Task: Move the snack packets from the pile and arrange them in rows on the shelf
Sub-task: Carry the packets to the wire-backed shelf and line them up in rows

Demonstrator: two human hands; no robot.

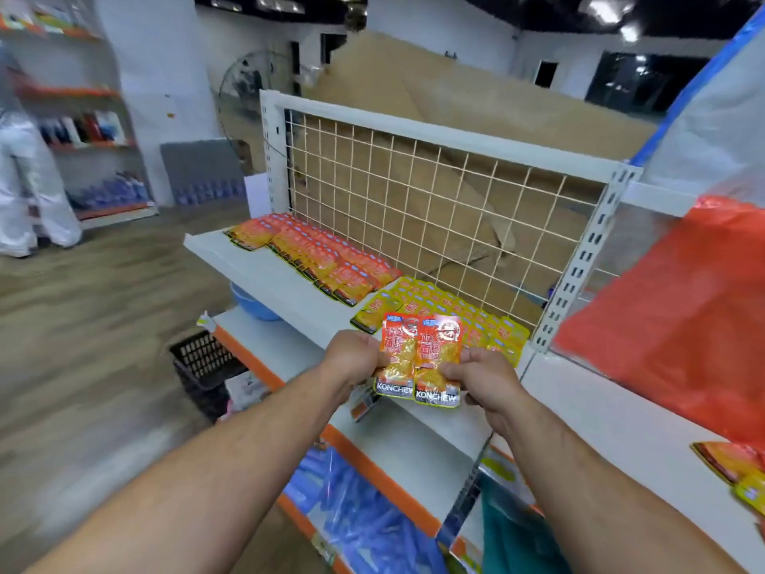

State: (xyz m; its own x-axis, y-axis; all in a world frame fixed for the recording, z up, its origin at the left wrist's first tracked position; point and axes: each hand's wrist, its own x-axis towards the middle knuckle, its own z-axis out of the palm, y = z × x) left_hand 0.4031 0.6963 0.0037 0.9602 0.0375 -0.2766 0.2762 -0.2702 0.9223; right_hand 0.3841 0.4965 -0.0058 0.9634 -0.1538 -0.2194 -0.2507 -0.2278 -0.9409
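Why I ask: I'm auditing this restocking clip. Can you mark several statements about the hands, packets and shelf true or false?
1. The left hand and right hand hold two orange packets side by side. True.
2. The yellow packets lie left of the orange rows. False: the yellow packets lie right of the orange rows.
3. A wire grid backs the shelf. True.
4. The held orange packets lie flat on the shelf. False: they are raised before the yellow packets.

We hold both bare arms stretched forward, side by side. Our left hand point(355, 358) and right hand point(485, 377) are close together, knuckles up, each with fingers curled, pinching a packet point(438, 358) by its edge.
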